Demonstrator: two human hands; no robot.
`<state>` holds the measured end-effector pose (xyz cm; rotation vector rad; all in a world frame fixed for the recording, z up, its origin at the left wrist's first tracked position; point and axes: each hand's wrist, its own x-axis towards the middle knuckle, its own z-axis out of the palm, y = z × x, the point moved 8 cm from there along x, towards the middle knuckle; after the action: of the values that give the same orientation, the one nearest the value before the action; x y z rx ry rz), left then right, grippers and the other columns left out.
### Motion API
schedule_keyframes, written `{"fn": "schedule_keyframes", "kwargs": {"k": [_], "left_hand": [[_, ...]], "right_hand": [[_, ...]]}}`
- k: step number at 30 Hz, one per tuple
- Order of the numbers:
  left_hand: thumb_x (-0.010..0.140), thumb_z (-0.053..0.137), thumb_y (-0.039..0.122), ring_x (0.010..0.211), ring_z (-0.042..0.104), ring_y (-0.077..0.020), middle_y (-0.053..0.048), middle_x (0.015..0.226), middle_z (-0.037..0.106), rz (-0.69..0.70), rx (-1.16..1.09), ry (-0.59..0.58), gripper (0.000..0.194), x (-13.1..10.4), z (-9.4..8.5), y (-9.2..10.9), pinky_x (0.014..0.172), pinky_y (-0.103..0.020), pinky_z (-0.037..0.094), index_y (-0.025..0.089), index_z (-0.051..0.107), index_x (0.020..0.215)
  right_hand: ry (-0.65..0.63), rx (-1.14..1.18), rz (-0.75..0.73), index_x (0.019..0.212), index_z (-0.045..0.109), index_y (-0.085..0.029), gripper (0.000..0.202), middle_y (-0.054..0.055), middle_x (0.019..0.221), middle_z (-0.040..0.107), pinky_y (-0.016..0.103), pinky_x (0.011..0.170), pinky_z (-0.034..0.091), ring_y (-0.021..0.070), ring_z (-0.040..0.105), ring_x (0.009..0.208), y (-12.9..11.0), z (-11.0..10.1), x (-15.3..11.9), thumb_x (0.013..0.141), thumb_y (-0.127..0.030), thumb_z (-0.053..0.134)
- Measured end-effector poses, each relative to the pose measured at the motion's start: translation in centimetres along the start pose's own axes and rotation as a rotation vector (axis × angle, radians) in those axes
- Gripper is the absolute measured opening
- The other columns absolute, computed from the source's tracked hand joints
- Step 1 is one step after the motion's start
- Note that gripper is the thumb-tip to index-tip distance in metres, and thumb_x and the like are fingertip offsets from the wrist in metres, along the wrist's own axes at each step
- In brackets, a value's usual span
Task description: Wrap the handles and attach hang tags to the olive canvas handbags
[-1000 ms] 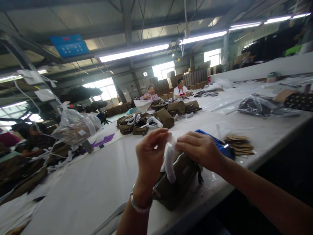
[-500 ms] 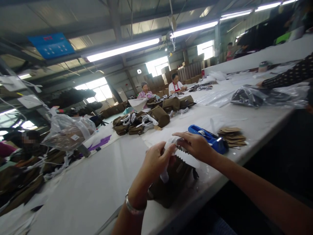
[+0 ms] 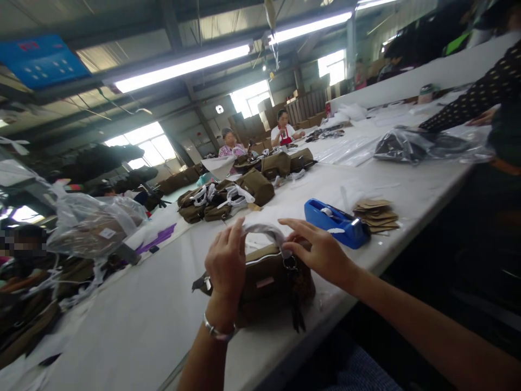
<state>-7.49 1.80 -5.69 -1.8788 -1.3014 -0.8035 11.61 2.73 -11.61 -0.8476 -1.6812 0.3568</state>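
Factory floor, bag finishing/packing line by the look of it. Long white worktable (image 3: 134, 315) runs the length of the frame, with piles of identical olive-brown bags (image 3: 228, 198) stacked mid-table and more at lower left. Blue tape dispenser (image 3: 336, 222) and a stack of cardboard tags (image 3: 376, 214) right of centre. Bagged goods in clear plastic (image 3: 411, 145) at upper right and another plastic-wrapped bundle (image 3: 95, 225) at left. Two workers (image 3: 254, 138) seated at the far end. Overhead: fluorescent strip lights (image 3: 183, 68), bare steel roof trusses, tall windows (image 3: 142, 142), cartons (image 3: 252, 127) stacked at the back wall.
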Motion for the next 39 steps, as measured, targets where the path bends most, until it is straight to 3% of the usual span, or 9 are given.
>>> {"fn": "schedule_keyframes", "kwargs": {"k": [3, 6, 8, 11, 16, 24, 31, 36, 39], "left_hand": [[0.099, 0.058, 0.019, 0.135, 0.054, -0.0322, -0.018, 0.141, 0.062, -0.079, -0.034, 0.145, 0.049, -2.1, -0.7, -0.1, 0.111, -0.045, 0.045, 0.013, 0.051, 0.148], [0.088, 0.07, 0.008, 0.154, 0.027, -0.0342, -0.017, 0.163, 0.037, 0.019, -0.014, 0.359, 0.063, -5.0, -2.5, 2.2, 0.125, -0.055, 0.025, 0.018, 0.051, 0.147], [0.085, 0.072, 0.002, 0.15, 0.038, -0.0284, -0.012, 0.158, 0.045, 0.181, -0.156, 0.388, 0.057, -7.6, -2.8, 4.7, 0.124, -0.046, 0.032, 0.021, 0.06, 0.138], [0.092, 0.062, 0.003, 0.124, 0.066, -0.0207, -0.011, 0.13, 0.069, 0.196, -0.528, 0.16, 0.043, -11.0, -1.0, 7.2, 0.103, -0.031, 0.056, 0.018, 0.062, 0.132], [0.1, 0.051, 0.017, 0.114, 0.072, -0.0244, -0.013, 0.123, 0.074, -0.384, -0.565, -0.22, 0.032, -14.5, 2.7, 7.0, 0.095, -0.036, 0.061, 0.016, 0.063, 0.13], [0.093, 0.064, 0.042, 0.102, 0.075, -0.0286, -0.006, 0.116, 0.077, -0.731, -0.652, -0.504, 0.046, -14.0, 4.9, 6.1, 0.087, -0.044, 0.06, 0.028, 0.057, 0.136], [0.089, 0.069, 0.042, 0.092, 0.076, -0.0252, -0.003, 0.106, 0.078, -0.725, -0.649, -0.443, 0.043, -12.0, 6.0, 5.1, 0.082, -0.038, 0.058, 0.029, 0.061, 0.129], [0.089, 0.07, 0.042, 0.097, 0.075, -0.0243, -0.005, 0.11, 0.077, -0.706, -0.725, -0.325, 0.037, -11.3, 7.2, 4.6, 0.09, -0.038, 0.059, 0.025, 0.066, 0.122], [0.091, 0.069, 0.041, 0.1, 0.074, -0.023, -0.007, 0.109, 0.076, -0.721, -0.821, -0.262, 0.037, -11.6, 7.6, 4.2, 0.091, -0.036, 0.059, 0.022, 0.065, 0.123]], "right_hand": [[0.142, -0.072, 0.039, 0.117, 0.065, -0.023, 0.021, 0.003, 0.101, 0.072, 0.027, 0.081, 0.059, 0.0148, 0.069, 0.079, 0.7, -1.1, -4.9, 0.096, -0.024, 0.065], [0.127, -0.15, 0.143, 0.111, 0.064, -0.024, 0.017, 0.003, 0.097, 0.07, 0.028, 0.076, 0.059, 0.0171, 0.069, 0.08, 1.9, -0.3, -9.3, 0.096, -0.031, 0.066], [0.086, -0.187, 0.167, 0.116, 0.062, -0.024, 0.025, 0.005, 0.104, 0.07, 0.032, 0.082, 0.06, 0.0204, 0.069, 0.089, 2.2, 0.7, -11.0, 0.095, -0.036, 0.067], [0.036, -0.248, 0.173, 0.122, 0.061, -0.024, 0.029, 0.009, 0.117, 0.067, 0.041, 0.094, 0.059, 0.0261, 0.067, 0.107, 2.3, 1.7, -11.4, 0.095, -0.033, 0.065], [-0.001, -0.135, 0.268, 0.109, 0.068, -0.024, 0.017, 0.009, 0.116, 0.067, 0.043, 0.092, 0.059, 0.0276, 0.067, 0.107, 3.1, 2.5, -10.7, 0.093, -0.026, 0.065], [-0.163, 0.321, 0.436, 0.116, 0.072, -0.025, 0.022, 0.003, 0.107, 0.076, 0.03, 0.088, 0.059, 0.0185, 0.073, 0.097, 4.6, 3.7, -11.4, 0.1, -0.031, 0.057], [0.066, -0.401, 0.357, 0.106, 0.076, -0.017, 0.025, 0.011, 0.105, 0.075, 0.04, 0.089, 0.059, 0.0256, 0.073, 0.096, 13.7, -3.1, -11.2, 0.098, -0.03, 0.056], [-0.021, -0.537, 0.321, 0.125, 0.071, -0.017, 0.035, 0.013, 0.109, 0.07, 0.038, 0.08, 0.059, 0.0275, 0.07, 0.096, 17.7, -1.2, -9.0, 0.093, -0.03, 0.063], [-0.06, -0.575, 0.284, 0.113, 0.077, -0.021, 0.025, 0.01, 0.106, 0.07, 0.03, 0.073, 0.056, 0.023, 0.069, 0.092, 18.3, 0.5, -7.1, 0.094, -0.03, 0.064]]}}
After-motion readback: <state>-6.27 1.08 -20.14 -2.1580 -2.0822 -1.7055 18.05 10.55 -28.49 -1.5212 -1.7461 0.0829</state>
